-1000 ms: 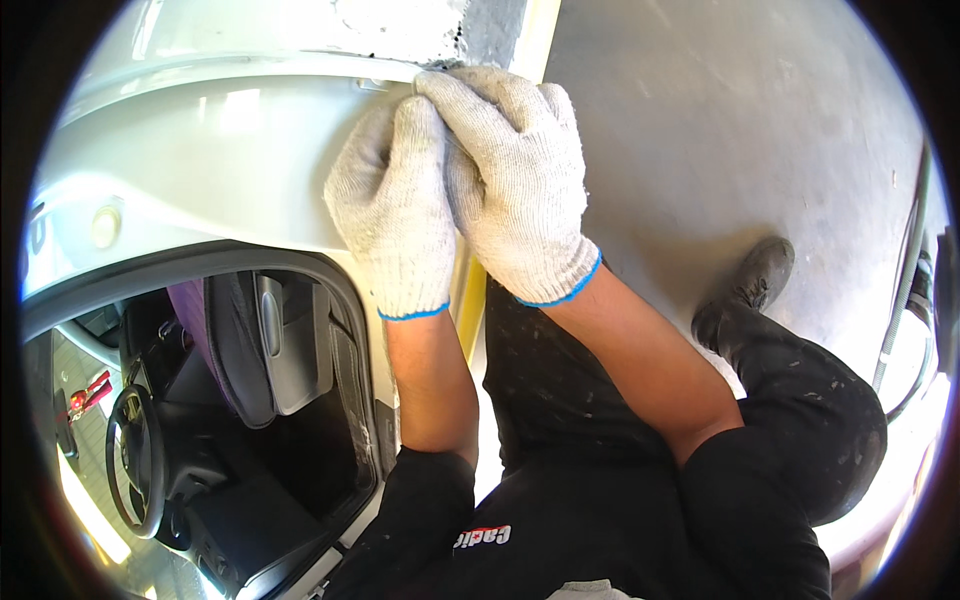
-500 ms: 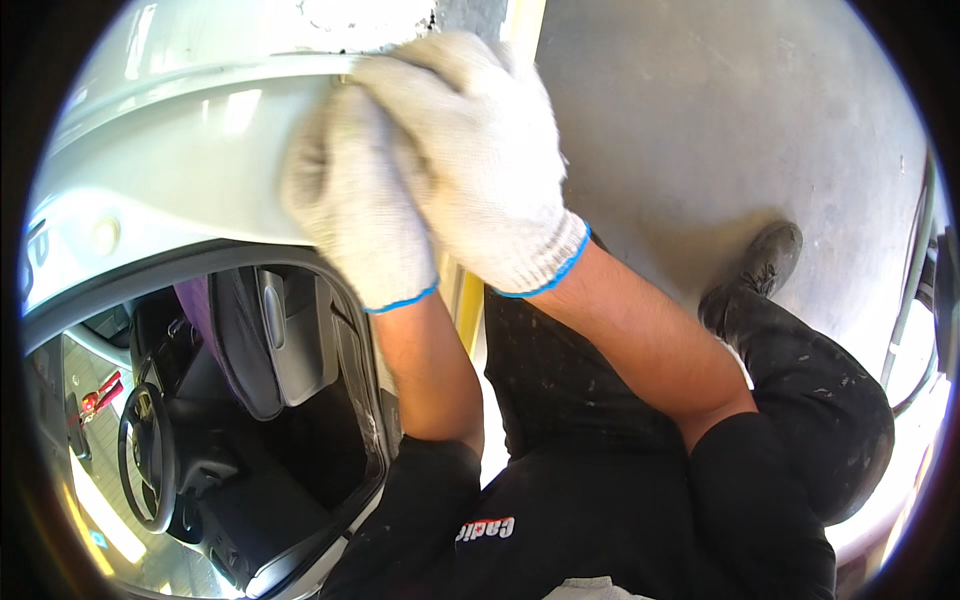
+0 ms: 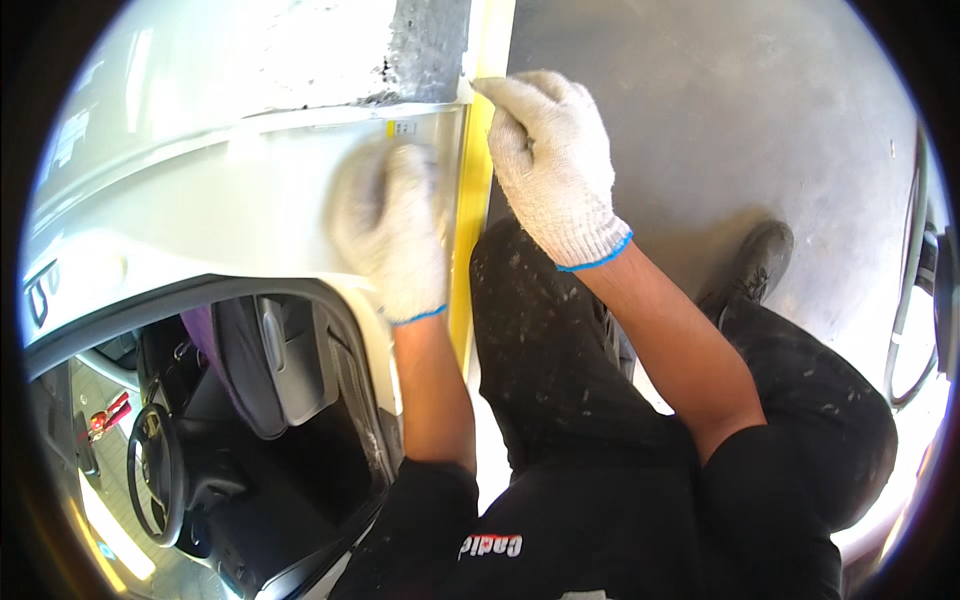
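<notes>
My left hand (image 3: pixel 392 228) lies flat on the white car panel (image 3: pixel 230 200), holding nothing. Right hand (image 3: pixel 553 165) fingers pinch the yellow tape strip (image 3: pixel 476 170) at the panel's edge. Best: keep tension, peel slowly along the edge.

A grey concrete floor (image 3: pixel 700 110) is carrying the silver car (image 3: pixel 200 200) on the left, and a black shoe (image 3: pixel 752 262) is resting on it at right.
</notes>
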The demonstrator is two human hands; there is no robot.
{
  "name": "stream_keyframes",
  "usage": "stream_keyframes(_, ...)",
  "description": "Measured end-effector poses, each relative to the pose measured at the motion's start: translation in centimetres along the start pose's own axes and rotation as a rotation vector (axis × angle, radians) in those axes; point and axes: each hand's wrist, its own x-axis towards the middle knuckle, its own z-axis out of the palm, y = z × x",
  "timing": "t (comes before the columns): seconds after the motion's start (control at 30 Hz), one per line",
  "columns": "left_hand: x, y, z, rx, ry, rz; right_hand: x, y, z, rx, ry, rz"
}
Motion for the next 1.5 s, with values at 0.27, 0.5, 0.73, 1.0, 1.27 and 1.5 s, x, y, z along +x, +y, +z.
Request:
stream_keyframes(0.27,4.9,0.7,2.7,-0.116,0.117,0.319,2.2,0.6,-0.4,0.458,0.006,0.166)
stream_keyframes(0.5,4.2,-1.2,1.6,0.019,0.020,0.262,3.7,-0.8,-2.6,0.578,-0.182,0.274)
stream_keyframes(0.73,3.9,0.9,-0.4,-0.106,0.089,0.262,4.1,-2.3,-0.3,0.278,-0.256,-0.086)
stream_keyframes(1.0,-2.1,-6.1,-5.2,0.615,-0.343,0.619,7.2,-3.0,1.4,0.076,-0.223,-0.527)
stream_keyframes(1.27,-5.2,-10.6,-11.5,0.906,-0.759,0.886,8.6,-1.4,0.3,-0.078,-0.320,-0.625)
stream_keyframes(1.5,-4.6,-9.6,-11.9,0.917,-0.889,0.886,9.6,-1.9,-0.5,-0.168,-0.223,-0.733)
